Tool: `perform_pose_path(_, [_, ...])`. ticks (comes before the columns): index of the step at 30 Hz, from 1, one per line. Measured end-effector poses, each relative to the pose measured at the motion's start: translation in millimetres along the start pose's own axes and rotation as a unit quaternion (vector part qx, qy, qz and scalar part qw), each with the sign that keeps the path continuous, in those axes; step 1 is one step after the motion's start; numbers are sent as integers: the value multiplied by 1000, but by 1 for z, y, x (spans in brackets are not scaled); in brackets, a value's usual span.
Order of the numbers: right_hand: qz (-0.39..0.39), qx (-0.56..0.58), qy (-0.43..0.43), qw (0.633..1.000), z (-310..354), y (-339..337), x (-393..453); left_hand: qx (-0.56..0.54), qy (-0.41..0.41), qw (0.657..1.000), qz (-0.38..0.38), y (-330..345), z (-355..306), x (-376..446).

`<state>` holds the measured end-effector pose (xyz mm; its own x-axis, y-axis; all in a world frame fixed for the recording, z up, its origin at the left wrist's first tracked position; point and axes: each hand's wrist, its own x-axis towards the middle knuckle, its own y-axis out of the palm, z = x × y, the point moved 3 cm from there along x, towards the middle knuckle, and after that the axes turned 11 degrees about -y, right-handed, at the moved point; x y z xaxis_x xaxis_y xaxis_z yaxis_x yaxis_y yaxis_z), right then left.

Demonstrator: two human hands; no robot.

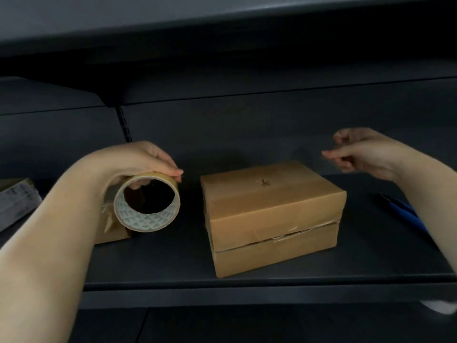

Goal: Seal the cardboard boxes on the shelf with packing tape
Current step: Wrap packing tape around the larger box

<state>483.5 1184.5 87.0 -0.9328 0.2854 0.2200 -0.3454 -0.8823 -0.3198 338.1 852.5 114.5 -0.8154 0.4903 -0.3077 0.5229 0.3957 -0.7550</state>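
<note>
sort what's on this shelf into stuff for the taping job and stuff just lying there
For the job:
- tape roll, gripped by the left hand
- middle box
- second box, mostly hidden behind the roll
- right hand, holding nothing

Lying about:
- blue tool at right, kind unclear
- grey packet at far left

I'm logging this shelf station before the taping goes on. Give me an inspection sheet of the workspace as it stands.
Surface: dark shelf, with another shelf above.
Job's things: closed cardboard box at the centre; second cardboard box mostly hidden behind the tape roll.
Clutter: blue-handled tool at right, type unclear; grey wrapped item at far left.
Hands: left hand grips the tape roll from above; right hand raised beyond the centre box, fingers loosely curled, holding nothing visible.
Cables: nothing seen.
Surroundings: slotted upright on the dark back panel.
</note>
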Motion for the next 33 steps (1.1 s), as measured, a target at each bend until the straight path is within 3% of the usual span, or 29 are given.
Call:
perform_pose_path(11, [-30,85,58,994,-39,15,-9,34,-57,997,-35,27,15,19])
perform_pose_path(15, [-97,253,103,957,-63,37,-20,21,-31,997,-67,48,17,25])
perform_pose_path(20, [-129,251,151,947,-66,56,-29,9,6,996,-87,56,8,29])
perform_pose_path(24, [-150,349,229,896,-62,64,-39,12,-7,996,-88,57,7,28])
perform_pose_path(27, [-185,360,270,873,-61,69,-41,16,-9,996,-88,57,6,28])
perform_pose_path(30, [-231,312,205,898,-55,63,-36,31,-8,995,-90,54,6,29])
perform_pose_path(32, [-334,173,69,924,-41,39,-28,37,-4,995,-89,52,7,30])
perform_pose_path(33, [-340,84,-31,936,-22,29,-25,43,0,995,-88,51,6,31])
